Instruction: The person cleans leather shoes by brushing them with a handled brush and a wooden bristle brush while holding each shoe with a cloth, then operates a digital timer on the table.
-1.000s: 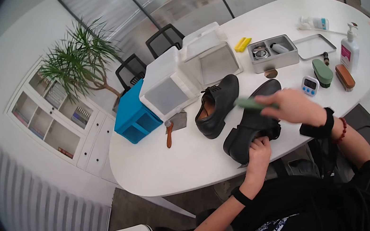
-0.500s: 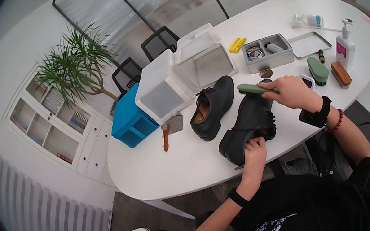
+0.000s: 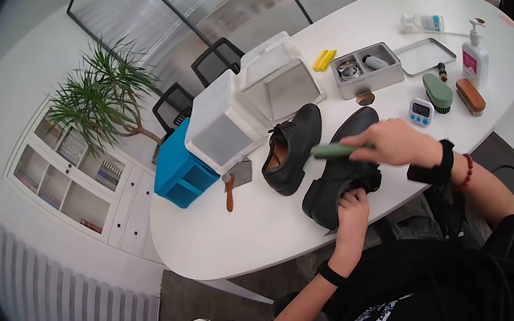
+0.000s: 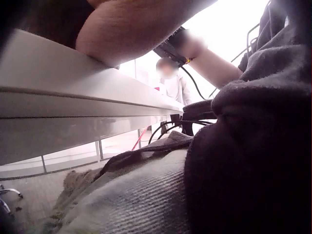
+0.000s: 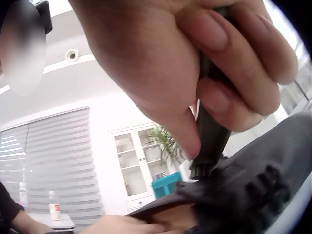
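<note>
A black leather lace-up shoe point(image 3: 333, 182) lies tilted near the table's front edge, its opening toward the person. My left hand point(image 3: 353, 216) grips it at the opening, some fingers hidden inside. Over the shoe's upper, my right hand point(image 3: 394, 143) holds a slim green-handled brush point(image 3: 329, 151). The right wrist view shows fingers and thumb wrapped round the brush's handle point(image 5: 212, 141), its short dark bristles point(image 5: 200, 171) down at the shoe. The matching black shoe point(image 3: 309, 129) stands upright just to the left.
To the right are a timer point(image 3: 421, 111), a green brush point(image 3: 438, 92), a brown brush point(image 3: 471, 96) and a pump bottle point(image 3: 475, 61). Behind stands a metal tin point(image 3: 370, 82). White boxes point(image 3: 218, 120), a blue bin point(image 3: 183, 165) and a wooden-handled tool point(image 3: 229, 194) are left.
The green-handled brush has swept from the shoe's toe area back toward the left, along the upper. My left hand keeps its grip on the shoe, which stays in about the same place.
</note>
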Action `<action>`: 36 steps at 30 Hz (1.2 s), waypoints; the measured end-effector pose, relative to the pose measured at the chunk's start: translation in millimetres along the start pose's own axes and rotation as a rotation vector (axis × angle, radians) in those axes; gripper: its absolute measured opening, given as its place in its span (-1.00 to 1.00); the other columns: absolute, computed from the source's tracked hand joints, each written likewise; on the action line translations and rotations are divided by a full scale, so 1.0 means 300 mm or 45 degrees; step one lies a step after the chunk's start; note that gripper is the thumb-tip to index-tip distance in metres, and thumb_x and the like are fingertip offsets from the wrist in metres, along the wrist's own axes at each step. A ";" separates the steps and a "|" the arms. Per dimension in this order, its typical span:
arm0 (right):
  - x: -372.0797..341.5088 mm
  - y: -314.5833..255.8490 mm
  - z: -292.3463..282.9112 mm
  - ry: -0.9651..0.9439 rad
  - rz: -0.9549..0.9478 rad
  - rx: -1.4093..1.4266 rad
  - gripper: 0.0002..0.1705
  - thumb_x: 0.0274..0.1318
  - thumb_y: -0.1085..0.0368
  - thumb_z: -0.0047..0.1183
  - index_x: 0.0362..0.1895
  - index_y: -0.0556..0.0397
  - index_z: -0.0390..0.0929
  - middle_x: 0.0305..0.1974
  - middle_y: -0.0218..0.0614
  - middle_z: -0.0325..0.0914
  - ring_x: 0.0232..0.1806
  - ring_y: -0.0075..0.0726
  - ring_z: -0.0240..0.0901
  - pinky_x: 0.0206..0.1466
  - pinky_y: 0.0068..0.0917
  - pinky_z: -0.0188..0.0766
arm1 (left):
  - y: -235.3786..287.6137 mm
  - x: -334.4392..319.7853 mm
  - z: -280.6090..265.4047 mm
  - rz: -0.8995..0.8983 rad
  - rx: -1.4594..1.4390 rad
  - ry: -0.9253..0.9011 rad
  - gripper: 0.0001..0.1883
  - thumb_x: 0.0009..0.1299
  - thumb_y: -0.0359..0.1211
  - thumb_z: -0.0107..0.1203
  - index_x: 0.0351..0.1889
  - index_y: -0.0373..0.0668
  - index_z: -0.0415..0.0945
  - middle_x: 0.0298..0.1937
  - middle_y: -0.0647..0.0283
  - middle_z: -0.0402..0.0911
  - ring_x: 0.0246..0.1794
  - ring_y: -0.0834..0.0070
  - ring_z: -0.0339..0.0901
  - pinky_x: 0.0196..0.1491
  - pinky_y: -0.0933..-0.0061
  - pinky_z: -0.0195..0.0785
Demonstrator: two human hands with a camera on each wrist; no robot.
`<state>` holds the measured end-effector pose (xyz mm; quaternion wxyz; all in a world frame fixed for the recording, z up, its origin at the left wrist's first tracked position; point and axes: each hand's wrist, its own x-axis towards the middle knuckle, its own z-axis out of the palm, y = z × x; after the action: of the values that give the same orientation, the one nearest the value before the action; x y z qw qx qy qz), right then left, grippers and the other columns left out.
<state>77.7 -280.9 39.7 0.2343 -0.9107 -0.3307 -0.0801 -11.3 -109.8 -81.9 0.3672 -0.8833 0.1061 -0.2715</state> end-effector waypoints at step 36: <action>-0.036 -0.119 0.017 -0.123 -0.131 0.200 -0.54 0.22 -0.03 0.20 0.18 -0.25 0.67 -0.39 -0.01 0.67 -0.33 0.18 0.63 -0.18 -0.07 0.57 | -0.002 -0.007 0.007 0.028 0.033 0.034 -0.85 0.34 -0.34 0.06 -0.16 -0.11 0.46 -0.43 0.40 0.44 -0.41 0.58 0.48 -0.34 0.56 0.28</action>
<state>46.7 -260.6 45.4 0.2843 -0.8741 -0.3933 -0.0218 -11.9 -107.2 -83.7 0.3800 -0.8736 0.1171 -0.2806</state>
